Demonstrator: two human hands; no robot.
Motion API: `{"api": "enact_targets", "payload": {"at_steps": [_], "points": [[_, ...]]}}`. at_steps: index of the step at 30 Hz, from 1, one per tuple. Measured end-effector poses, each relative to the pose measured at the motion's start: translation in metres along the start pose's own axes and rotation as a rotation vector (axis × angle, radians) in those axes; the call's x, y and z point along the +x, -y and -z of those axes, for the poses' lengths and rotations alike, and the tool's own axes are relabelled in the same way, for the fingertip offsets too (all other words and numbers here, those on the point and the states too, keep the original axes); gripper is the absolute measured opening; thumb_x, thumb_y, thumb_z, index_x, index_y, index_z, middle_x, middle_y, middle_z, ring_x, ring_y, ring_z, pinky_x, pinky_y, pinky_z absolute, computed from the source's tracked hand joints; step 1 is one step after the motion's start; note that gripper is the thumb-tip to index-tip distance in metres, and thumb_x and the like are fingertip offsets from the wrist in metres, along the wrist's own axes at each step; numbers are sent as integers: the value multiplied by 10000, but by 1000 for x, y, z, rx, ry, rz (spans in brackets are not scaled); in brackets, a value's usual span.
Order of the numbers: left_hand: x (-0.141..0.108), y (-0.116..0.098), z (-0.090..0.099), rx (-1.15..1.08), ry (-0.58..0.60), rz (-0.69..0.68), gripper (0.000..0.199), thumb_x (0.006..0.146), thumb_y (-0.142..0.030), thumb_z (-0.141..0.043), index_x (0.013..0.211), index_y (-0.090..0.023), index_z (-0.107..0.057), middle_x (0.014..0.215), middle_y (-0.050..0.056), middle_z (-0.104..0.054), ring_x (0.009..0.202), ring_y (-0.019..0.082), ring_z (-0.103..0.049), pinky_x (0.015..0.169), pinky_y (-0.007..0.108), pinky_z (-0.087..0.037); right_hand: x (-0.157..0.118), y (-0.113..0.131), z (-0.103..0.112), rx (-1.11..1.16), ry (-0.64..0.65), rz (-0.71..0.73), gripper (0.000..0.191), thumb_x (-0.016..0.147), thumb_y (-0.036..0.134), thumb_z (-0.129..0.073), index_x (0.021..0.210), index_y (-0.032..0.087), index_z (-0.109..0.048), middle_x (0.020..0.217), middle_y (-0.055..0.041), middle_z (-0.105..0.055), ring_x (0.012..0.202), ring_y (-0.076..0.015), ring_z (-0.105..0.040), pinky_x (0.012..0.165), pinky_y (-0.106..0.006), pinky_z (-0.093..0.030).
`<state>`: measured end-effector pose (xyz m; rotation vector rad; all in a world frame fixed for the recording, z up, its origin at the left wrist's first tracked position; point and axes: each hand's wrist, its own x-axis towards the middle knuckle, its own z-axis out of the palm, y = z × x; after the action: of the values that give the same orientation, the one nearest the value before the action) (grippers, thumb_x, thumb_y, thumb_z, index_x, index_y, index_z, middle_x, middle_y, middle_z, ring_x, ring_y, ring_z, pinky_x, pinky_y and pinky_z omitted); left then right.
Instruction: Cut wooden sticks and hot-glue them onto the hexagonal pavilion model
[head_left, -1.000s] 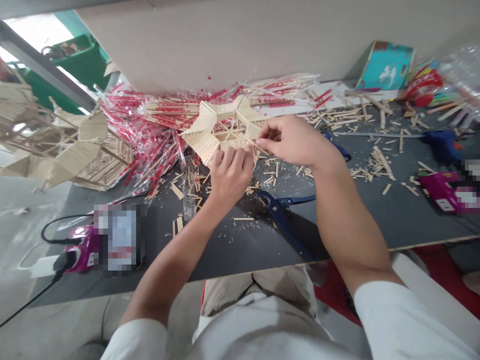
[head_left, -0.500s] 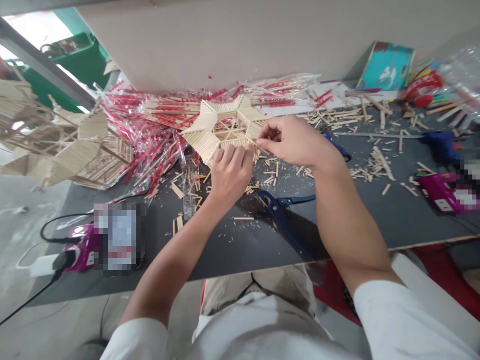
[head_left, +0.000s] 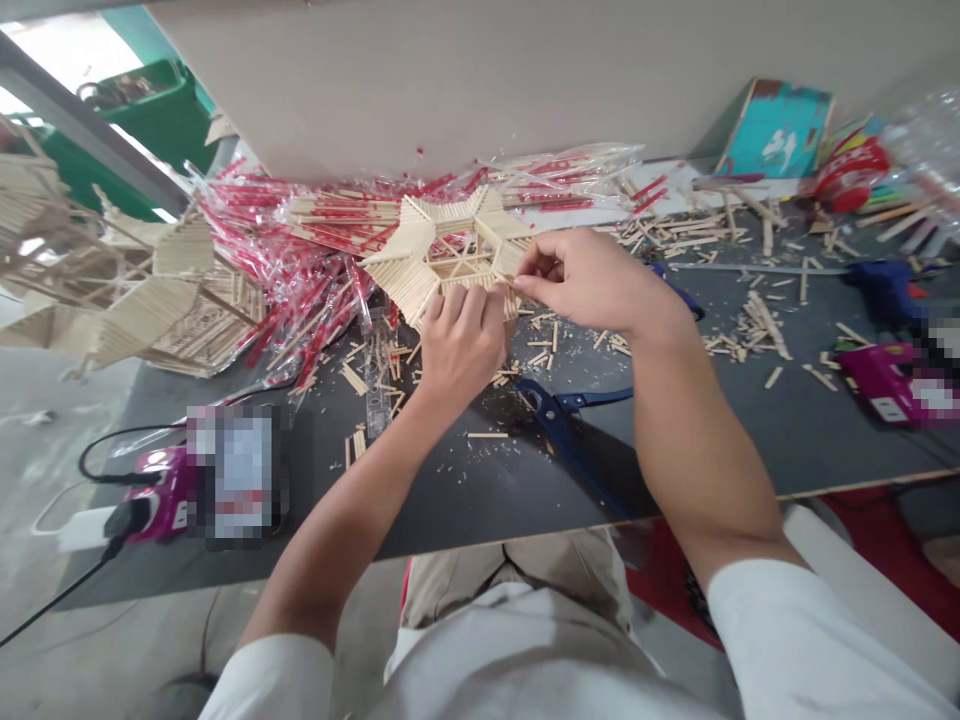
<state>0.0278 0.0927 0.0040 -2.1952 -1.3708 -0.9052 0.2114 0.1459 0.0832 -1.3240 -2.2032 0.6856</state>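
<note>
A star-shaped frame built of thin wooden sticks (head_left: pixel 409 250), with an open middle, is tilted above the dark table. My left hand (head_left: pixel 466 335) is closed on the near edge of this frame, fingers curled over the top. At the frame's right side, my right hand (head_left: pixel 581 280) pinches with thumb and forefinger the end of a thin wooden stick (head_left: pixel 508 284) that lies against the frame. Part of that stick is hidden by my fingers. Below the hands, blue-handled pliers (head_left: pixel 559 420) lie on the table.
Bundles of red-tipped sticks in clear plastic (head_left: pixel 300 230) lie behind. Larger stick structures (head_left: pixel 142 300) stand at left. A blue glue gun (head_left: pixel 885 290) lies right. A phone-like device (head_left: pixel 240 475) sits front left near a purple power strip (head_left: pixel 161 490). Stick scraps (head_left: pixel 761 325) litter the table (head_left: pixel 465 500).
Almost nothing differs. Both hands keep their grip on the frame and the stick, and the view shifts very slightly.
</note>
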Motion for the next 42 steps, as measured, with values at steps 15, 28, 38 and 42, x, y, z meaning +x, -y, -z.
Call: {"api": "enact_targets", "payload": {"at_steps": [15, 28, 38, 42], "points": [[-1, 3, 2, 21, 92, -28, 332, 1108, -385, -459, 1230, -178, -689, 943, 127, -712, 913, 290, -644, 775, 436, -433, -14, 12, 23, -120, 142, 111, 211, 877, 281, -714, 1047, 198, -807, 935, -52, -783, 814, -204, -690, 723, -348, -472], [-4, 4, 3, 62, 115, -56, 297, 1115, -311, -419, 1162, -197, -689, 943, 118, -707, 919, 285, -648, 761, 441, -439, -11, 10, 17, -141, 107, 204, 165, 877, 222, -708, 1004, 189, -808, 904, -57, -776, 754, -182, -662, 686, -335, -463], [-6, 10, 0, 59, 51, -99, 377, 1094, -418, -482, 1317, -179, -670, 973, 122, -725, 929, 299, -641, 821, 450, -433, -57, 2, 1, 53, -78, 123, 180, 922, 292, -740, 1079, 207, -762, 879, -44, -756, 737, -196, -683, 713, -359, -544], [0, 16, 6, 31, 102, -113, 354, 1093, -408, -472, 1280, -190, -679, 994, 121, -726, 973, 304, -647, 840, 443, -444, -63, -8, -19, 78, -173, 170, 263, 938, 305, -755, 1187, 227, -722, 972, -53, -722, 730, -184, -640, 710, -352, -527]]}}
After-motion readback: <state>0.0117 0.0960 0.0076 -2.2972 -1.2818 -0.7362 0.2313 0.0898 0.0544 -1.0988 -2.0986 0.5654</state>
